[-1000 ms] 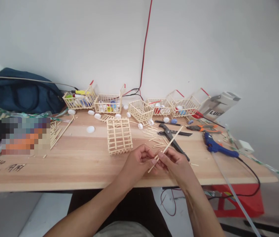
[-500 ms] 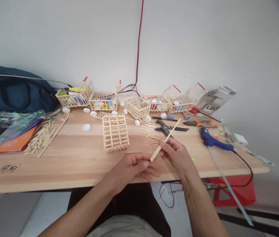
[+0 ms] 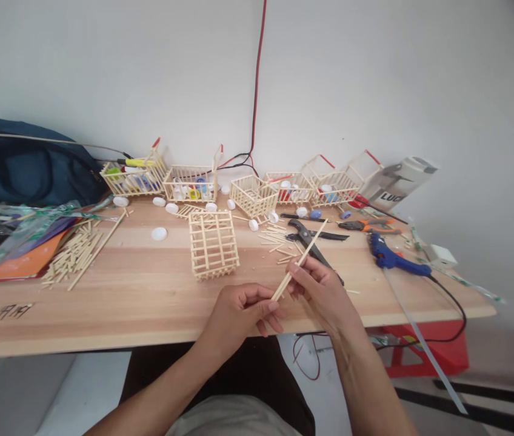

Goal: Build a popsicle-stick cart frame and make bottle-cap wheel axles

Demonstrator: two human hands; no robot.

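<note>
My right hand [image 3: 323,290] pinches a long thin wooden stick [image 3: 302,257] that slants up to the right over the wooden table [image 3: 148,303]. My left hand [image 3: 241,309] sits just left of it with fingers curled, its fingertips at the stick's lower end; whether they grip it I cannot make out. A small cage built of sticks [image 3: 213,243] lies on the table just beyond my left hand. Black cutters [image 3: 307,236] and loose short sticks [image 3: 275,239] lie behind my right hand.
A row of stick baskets [image 3: 188,181] with bottle caps lines the wall. A blue glue gun [image 3: 391,257] with its cable lies at right, near orange pliers [image 3: 368,225]. A heap of sticks [image 3: 73,254], coloured paper and a dark bag [image 3: 25,163] are at left.
My left hand let go of the stick and dropped toward the table edge, then came back up to the stick's lower end. My right hand kept the stick throughout.
</note>
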